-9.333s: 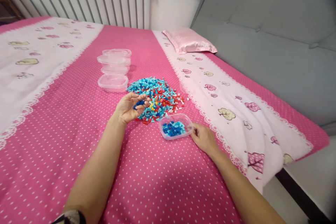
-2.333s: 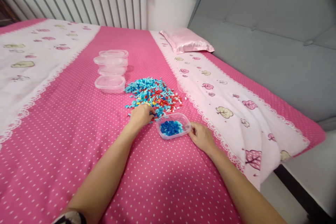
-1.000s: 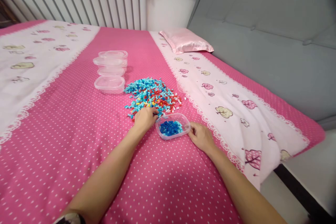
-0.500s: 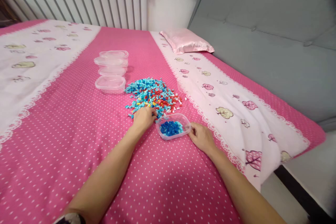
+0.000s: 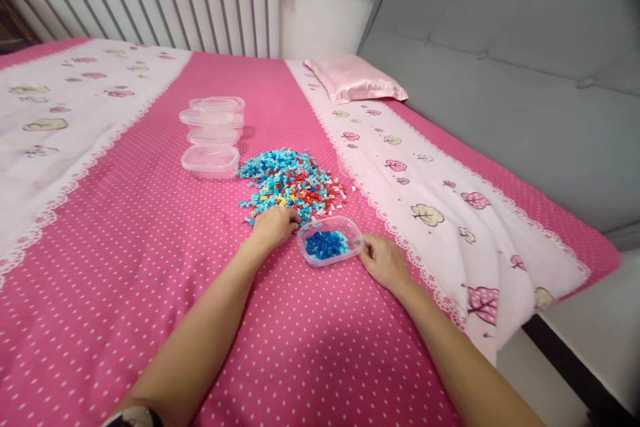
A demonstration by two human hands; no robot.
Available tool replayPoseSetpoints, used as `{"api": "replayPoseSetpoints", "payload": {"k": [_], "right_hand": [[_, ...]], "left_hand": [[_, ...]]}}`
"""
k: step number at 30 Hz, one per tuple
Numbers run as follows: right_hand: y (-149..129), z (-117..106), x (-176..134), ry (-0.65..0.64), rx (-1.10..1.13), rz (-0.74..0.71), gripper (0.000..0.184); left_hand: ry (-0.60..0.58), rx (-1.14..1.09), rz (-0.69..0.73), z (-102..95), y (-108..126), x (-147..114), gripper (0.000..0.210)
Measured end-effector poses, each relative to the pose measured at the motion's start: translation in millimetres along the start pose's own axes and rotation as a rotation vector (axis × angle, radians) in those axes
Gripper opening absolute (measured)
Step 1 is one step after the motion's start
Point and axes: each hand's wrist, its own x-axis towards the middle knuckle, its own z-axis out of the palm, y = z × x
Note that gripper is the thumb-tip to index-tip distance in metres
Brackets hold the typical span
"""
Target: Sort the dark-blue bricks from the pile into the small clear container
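A heap of small building bricks point(image 5: 287, 177), mostly light blue with red, white and a few yellow ones, lies on the pink dotted bedspread. At its near edge is my left hand point(image 5: 276, 225), fingers curled down and closed; what they pinch, if anything, is hidden. Just to the right stands a clear plastic container point(image 5: 356, 237), with dark blue bricks point(image 5: 325, 245) and some light blue ones inside. My right hand point(image 5: 385, 260) grips this container by its right side, thumb and fingers closed on the rim.
Several clear plastic containers point(image 5: 211, 159) stand in a row left of the heap. Farther back lies a pink pillow point(image 5: 355, 78) beside the grey padded backrest point(image 5: 490, 60). A white radiator point(image 5: 200, 3) runs along the wall. The bedspread point(image 5: 310, 360) drops off at the right.
My left hand has shifted very slightly toward me at the heap's near edge. My right hand and the container have stayed in place.
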Motion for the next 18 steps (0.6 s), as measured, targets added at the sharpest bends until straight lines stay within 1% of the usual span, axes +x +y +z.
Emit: {"api": "replayPoseSetpoints", "payload": {"k": [4, 7, 9, 11, 13, 15, 18], "right_hand": [[0, 1, 1, -0.002, -0.009, 0.000, 0.015], [0, 1, 1, -0.006, -0.007, -0.002, 0.015], [0, 0, 1, -0.007, -0.002, 0.000, 0.015], [-1, 0, 0, -0.010, 0.002, 0.006, 0.016], [0, 0, 0, -0.013, 0.005, 0.008, 0.016], [0, 0, 0, -0.011, 0.006, -0.002, 0.016], [0, 0, 0, 0.002, 0.005, -0.015, 0.016]], "left_hand": [[0.013, -0.058, 0.004, 0.3, -2, 1, 0.019], [0.004, -0.114, 0.051, -1.8, -6, 4, 0.016], [0.008, -0.194, 0.071, -4.9, -10, 6, 0.015], [0.035, -0.402, 0.056, -9.3, -14, 6, 0.013], [0.054, -0.722, 0.011, -15.2, -17, 4, 0.010], [0.014, -1.049, -0.037, -22.5, -19, 1, 0.010], [-0.073, -1.431, -0.098, -34.9, -24, -3, 0.014]]}}
